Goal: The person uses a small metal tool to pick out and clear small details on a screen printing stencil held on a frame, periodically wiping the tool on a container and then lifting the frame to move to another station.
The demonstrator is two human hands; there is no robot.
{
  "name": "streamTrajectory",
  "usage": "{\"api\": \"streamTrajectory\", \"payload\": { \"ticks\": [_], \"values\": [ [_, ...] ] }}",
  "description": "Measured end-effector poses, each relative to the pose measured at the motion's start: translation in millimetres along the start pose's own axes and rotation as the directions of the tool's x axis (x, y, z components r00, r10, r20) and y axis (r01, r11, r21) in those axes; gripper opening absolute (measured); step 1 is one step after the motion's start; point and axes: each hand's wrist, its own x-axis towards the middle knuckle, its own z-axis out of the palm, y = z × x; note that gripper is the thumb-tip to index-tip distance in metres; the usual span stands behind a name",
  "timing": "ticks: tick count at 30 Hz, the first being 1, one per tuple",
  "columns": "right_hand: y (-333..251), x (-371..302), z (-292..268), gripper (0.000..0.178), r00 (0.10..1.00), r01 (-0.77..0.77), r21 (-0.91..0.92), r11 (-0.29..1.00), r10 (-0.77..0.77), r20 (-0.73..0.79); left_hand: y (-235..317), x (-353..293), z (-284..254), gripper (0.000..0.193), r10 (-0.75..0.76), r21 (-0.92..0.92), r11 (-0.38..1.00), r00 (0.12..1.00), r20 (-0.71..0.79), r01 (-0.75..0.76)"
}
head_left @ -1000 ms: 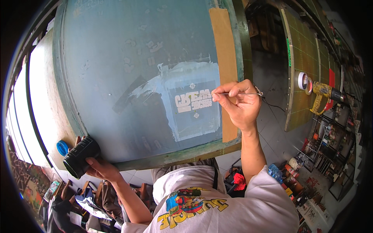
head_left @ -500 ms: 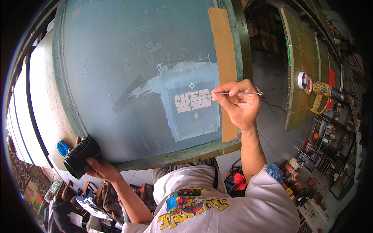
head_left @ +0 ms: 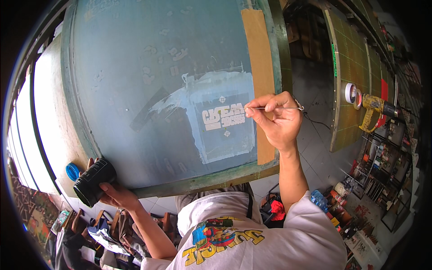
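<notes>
A large screen-printing screen (head_left: 121, 81) with blue-grey mesh lies before me. Near its lower right, a light-blue coated patch (head_left: 209, 150) carries pale stencil lettering (head_left: 224, 117) with round marks above and below. My right hand (head_left: 284, 123) pinches a thin metal wire-like tool (head_left: 288, 108), looped at its right end. Its thin tip points left over the right part of the lettering; I cannot tell whether it touches the mesh. At the lower left corner of the frame, my left hand (head_left: 118, 195) is wrapped around a black cylindrical container (head_left: 95, 181), held tilted. Some fingers are hidden behind it.
A strip of brown tape (head_left: 261, 58) runs along the screen's right side. Beside the container lies a blue round cap (head_left: 72, 172). At the right, a greenish board (head_left: 348, 49) bears tape rolls (head_left: 350, 92) and a yellow heat gun (head_left: 372, 110). Cluttered shelves stand beyond.
</notes>
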Motion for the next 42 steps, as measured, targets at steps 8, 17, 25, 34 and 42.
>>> {"api": "streamTrajectory", "payload": {
  "ticks": [8,17,25,34,42],
  "values": [
    [0,-1,0,0.032,1.000,-0.014,0.007,1.000,0.014,-0.001,-1,1,-1,0.061,0.005,0.028,1.000,1.000,0.010,-0.005],
    [0,0,0,0.032,1.000,-0.007,0.029,1.000,0.007,0.000,0,1,-1,0.061,0.003,0.037,0.999,1.000,0.002,-0.003],
    [1,-1,-2,0.032,1.000,0.003,0.004,1.000,-0.003,0.006,-2,0,-1,0.060,0.008,-0.006,1.000,1.000,-0.008,-0.008],
    [-1,2,-13,0.033,0.997,0.023,0.220,0.975,-0.007,-0.074,-4,1,-2,0.059,0.016,-0.001,1.000,1.000,0.002,-0.016],
    [-4,-15,-13,0.033,0.962,0.062,0.201,0.978,-0.005,-0.273,-4,1,-1,0.059,0.013,-0.007,1.000,1.000,0.000,-0.013]
  ]
}}
